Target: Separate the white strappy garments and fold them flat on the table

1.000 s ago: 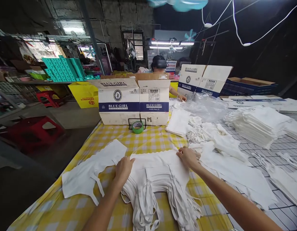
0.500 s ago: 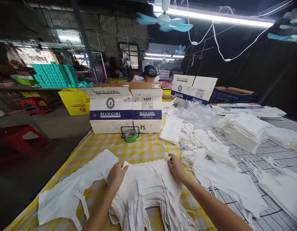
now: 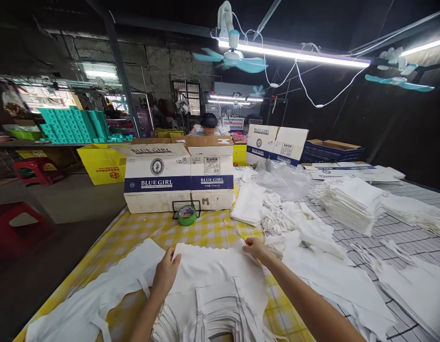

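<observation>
A white strappy top (image 3: 205,266) with a scalloped edge lies over a neat stack of similar white pieces (image 3: 180,311) in front of me. My left hand (image 3: 165,274) is closed on its far left corner, thumb on the cloth. At the far right corner, my right hand (image 3: 256,249) pinches the same top between thumb and fingers. Left of the stack, another white top (image 3: 109,280) lies spread flat with its straps toward me. A loose heap of white tops (image 3: 308,251) lies beyond my right forearm.
A green tape roll (image 3: 187,215) leans on a black wire stand before a Blue Girl carton (image 3: 159,190). Farther right are a clear plastic bag (image 3: 282,180), a tall white garment stack (image 3: 351,202) and a second carton (image 3: 262,140). A person (image 3: 210,124) sits behind the cartons.
The camera view has tilted up slightly and shifted right. Both hands keep their hold on the corners of the top, whose cloth now lies flatter and more spread toward the far edge.
</observation>
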Available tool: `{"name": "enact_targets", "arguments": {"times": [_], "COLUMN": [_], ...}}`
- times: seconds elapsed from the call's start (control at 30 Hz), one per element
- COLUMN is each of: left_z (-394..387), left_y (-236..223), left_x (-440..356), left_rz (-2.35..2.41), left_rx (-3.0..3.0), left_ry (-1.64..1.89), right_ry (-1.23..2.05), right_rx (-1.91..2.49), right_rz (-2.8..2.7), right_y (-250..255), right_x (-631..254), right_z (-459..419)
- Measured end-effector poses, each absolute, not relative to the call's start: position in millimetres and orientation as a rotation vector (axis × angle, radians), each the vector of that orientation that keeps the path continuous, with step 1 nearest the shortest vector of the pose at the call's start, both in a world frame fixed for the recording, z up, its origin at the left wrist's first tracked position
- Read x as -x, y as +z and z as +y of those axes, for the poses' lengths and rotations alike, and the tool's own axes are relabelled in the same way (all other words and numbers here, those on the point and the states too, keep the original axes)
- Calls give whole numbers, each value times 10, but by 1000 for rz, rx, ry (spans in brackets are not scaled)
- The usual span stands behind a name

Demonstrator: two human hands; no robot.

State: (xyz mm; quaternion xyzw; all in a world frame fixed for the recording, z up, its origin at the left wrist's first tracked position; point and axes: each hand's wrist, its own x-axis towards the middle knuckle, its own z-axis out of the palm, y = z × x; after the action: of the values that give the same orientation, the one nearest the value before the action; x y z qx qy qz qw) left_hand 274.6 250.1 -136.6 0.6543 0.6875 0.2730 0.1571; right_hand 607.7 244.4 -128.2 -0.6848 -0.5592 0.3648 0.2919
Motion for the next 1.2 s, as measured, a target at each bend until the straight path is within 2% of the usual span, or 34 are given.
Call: {"name": "enact_targets", "arguments": {"times": [0.13, 0.3, 0.53, 0.73, 0.97, 1.2], "left_z": [2514, 2545, 2726, 2995, 3107, 2943], "left_y": [-1221, -866, -15, 558, 869, 976], "left_x": [-2705, -2690, -2684, -2674, -2587, -2446], "left_rz": [1738, 1343, 1073, 1019, 1017, 1004], "left_rx": [-1642, -1315, -1124, -1211, -1253, -1247], "left_ry": [1038, 1190, 1426, 1556, 1602, 1678], "right_ry": [1015, 1082, 876, 888, 879, 918], "right_rx": [1639, 1243, 1105, 980, 967, 946], "right_rz": [-1478, -1396, -1388, -1395, -1363, -1385], "right_y": [-1212, -943, -52, 619, 1009, 1195], "right_x": [-6151, -6275, -6339, -6371, -6328, -6124], "right_z": [2458, 2610, 2801, 3049, 3235, 3212]}}
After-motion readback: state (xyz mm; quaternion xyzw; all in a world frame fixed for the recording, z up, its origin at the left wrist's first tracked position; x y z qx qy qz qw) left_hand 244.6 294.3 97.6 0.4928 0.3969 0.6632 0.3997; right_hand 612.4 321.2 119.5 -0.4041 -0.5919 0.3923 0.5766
